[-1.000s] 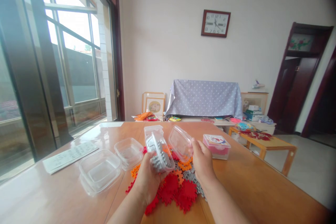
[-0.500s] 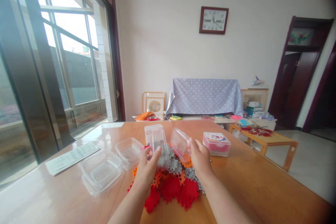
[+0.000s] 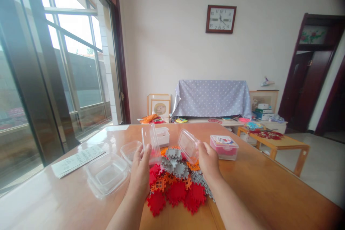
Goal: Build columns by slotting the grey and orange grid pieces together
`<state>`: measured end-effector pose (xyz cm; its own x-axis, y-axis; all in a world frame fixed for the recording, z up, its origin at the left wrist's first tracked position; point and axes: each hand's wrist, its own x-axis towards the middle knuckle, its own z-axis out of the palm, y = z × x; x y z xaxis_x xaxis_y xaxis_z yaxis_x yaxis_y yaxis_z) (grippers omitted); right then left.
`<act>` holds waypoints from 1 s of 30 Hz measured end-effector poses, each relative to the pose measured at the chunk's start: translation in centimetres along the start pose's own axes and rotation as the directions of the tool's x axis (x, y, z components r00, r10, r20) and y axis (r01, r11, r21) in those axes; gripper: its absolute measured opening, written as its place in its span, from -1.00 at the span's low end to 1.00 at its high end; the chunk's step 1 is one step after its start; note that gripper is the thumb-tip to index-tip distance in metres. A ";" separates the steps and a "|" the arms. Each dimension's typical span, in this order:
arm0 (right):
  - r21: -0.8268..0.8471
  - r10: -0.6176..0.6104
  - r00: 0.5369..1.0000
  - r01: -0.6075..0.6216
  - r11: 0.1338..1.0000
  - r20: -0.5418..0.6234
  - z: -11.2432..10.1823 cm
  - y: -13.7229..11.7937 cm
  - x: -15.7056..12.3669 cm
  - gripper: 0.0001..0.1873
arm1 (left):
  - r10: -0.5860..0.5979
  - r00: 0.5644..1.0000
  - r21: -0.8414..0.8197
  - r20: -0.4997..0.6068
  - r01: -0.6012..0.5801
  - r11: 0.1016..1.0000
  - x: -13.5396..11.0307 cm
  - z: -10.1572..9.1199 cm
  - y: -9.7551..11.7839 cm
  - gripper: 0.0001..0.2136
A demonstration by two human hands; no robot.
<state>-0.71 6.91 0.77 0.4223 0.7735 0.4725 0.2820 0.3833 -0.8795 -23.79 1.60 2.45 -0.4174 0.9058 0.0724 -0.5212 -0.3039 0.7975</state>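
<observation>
My left hand (image 3: 141,161) is closed on a clear plastic container (image 3: 151,143), tilted up on its side over the left of a pile. My right hand (image 3: 209,161) grips the edge of a shallow, clear piece that looks like a plastic lid (image 3: 188,146), slanted above the pile's right side. Between and below my hands lie notched interlocking plastic pieces: grey ones (image 3: 174,164) on top, orange ones (image 3: 158,184) among them, and red ones (image 3: 176,192) in front. Two clear containers, a larger one (image 3: 107,172) and a smaller one (image 3: 128,149), rest left of my left hand.
A lidded box with pink contents (image 3: 224,148) stands to the right on the wooden table (image 3: 258,194). Behind the pile is a white-looking box (image 3: 163,137). Printed sheets (image 3: 78,161) lie at the left, near the window. Beyond the right edge is a low wooden table (image 3: 292,146).
My left hand has moved left with its container, now tilted differently and away from the grey pieces, baring them and the white-looking box. My right hand has shifted slightly right, still holding the lid.
</observation>
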 end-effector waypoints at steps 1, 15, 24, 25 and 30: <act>-0.003 -0.001 1.000 0.001 1.000 -0.003 0.0 0.0 0.0 -0.43 | 0.013 1.000 0.014 -0.011 -0.013 1.000 0.2 -0.1 0.1 -0.43; 0.071 0.009 1.000 -0.010 0.997 0.019 -0.1 -0.1 -0.1 -0.45 | -0.061 0.998 -0.192 0.028 0.065 0.979 -0.1 0.8 1.8 -0.59; 0.078 -0.049 0.998 0.046 0.996 0.041 0.0 -1.4 -0.8 -0.40 | -0.343 0.919 -0.357 0.195 0.392 0.848 0.1 -0.2 0.6 -0.48; 0.059 -0.083 0.996 0.081 0.995 0.040 -0.1 -1.7 -0.9 -0.38 | -0.353 0.912 -0.362 0.208 0.408 0.838 0.0 -0.3 0.5 -0.48; 0.013 -0.100 0.986 0.100 0.995 0.135 -0.6 -3.4 -1.6 -0.35 | -0.380 0.900 -0.385 0.212 0.434 0.814 0.2 -0.3 0.1 -0.44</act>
<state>-1.77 4.08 3.02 0.2714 0.7923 0.5465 0.3115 0.4649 -0.8287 -24.11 1.63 2.35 -0.0199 0.9936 -0.1109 -0.8925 0.0323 0.4498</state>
